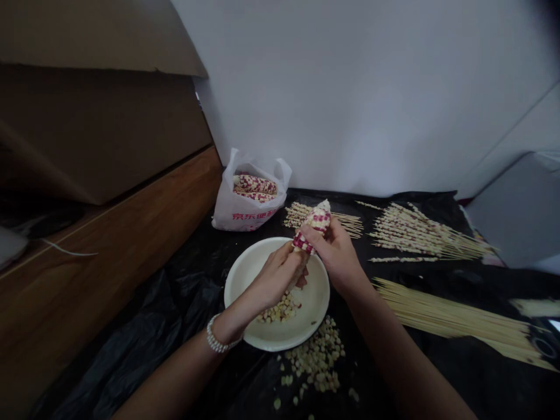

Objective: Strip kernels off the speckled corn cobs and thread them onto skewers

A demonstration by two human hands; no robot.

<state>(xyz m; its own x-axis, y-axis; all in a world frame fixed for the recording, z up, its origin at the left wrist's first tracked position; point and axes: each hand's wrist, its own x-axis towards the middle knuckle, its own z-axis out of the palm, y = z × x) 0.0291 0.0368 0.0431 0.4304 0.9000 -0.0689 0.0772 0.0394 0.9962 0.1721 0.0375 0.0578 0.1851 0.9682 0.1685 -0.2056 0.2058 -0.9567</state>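
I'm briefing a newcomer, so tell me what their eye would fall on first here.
Probably the purple-and-white corn cob, gripped by the left hand and right hand above the round white bowl. Next, the white plastic bag with red lettering, standing behind the bowl with more speckled cobs inside. Then perhaps the fan of thin pale sticks threaded with kernels, on the black plastic sheet at right.

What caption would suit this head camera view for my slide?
Left hand and right hand hold a speckled corn cob above a white bowl containing loose kernels.
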